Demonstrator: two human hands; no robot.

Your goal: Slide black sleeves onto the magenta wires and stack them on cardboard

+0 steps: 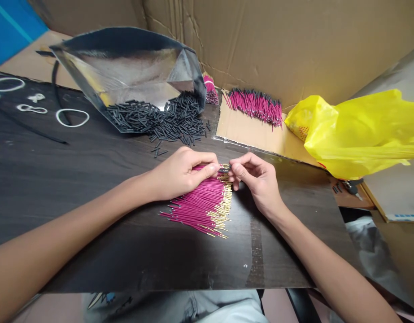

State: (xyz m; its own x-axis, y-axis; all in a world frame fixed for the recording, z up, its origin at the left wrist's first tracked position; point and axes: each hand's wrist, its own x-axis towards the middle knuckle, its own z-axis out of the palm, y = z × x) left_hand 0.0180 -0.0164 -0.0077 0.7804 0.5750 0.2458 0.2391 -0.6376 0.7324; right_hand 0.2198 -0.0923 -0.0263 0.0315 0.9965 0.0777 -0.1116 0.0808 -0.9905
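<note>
- On the table (109, 251), near the middle, a fan of magenta wires (196, 202) lies with its gold ends (220, 211) toward the right.
- The left hand (189, 175) rests over the far part of this fan; its thumb and forefinger are pressed together on some wires.
- The right hand (257, 179) is just beside it, at the gold ends. Its thumb and forefinger pinch a small dark piece (230, 165), which is probably a black tube, but the fingers hide most of it.
- What seems done: at the far side, on the cardboard sheet (240, 131), there is a row of wires (255, 107) with dark ends, so I judge that these already carry their tubes. At the far edge of the fan a few dark bits also show between the hands.
- What seems left: most wires in the fan have the gold bare, so I judge that the larger part of this fan is without tubes.
- A tied bundle (211, 96) stands between the silver bag (126, 72) and the sheet; gold shows at its top, so it also looks not finished.
- Many loose black tubes (142, 117) lie in the mouth of the silver bag and spill in front of it, so the supply looks sufficient.
</note>
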